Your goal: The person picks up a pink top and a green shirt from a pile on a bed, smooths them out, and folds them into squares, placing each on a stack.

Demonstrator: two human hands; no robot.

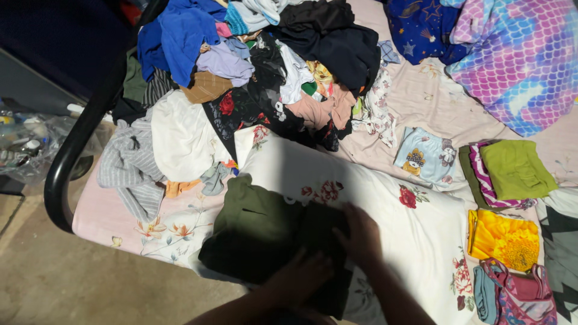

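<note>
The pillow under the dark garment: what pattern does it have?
White pillow with red roses, clearest in the head view; both hands press the dark garment.

Both forearms cut off by the bottom edge, dark garment (271,235) in shadow with its shape unclear, pile of clothes (253,66) and scale-patterned blanket (518,60) cropped at the top, lower garments buried.

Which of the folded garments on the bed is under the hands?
The dark olive-green garment on the white rose-print pillow. Left hand and right hand rest on it; the other folded pieces, like the lime-green one, lie untouched at right.
</note>
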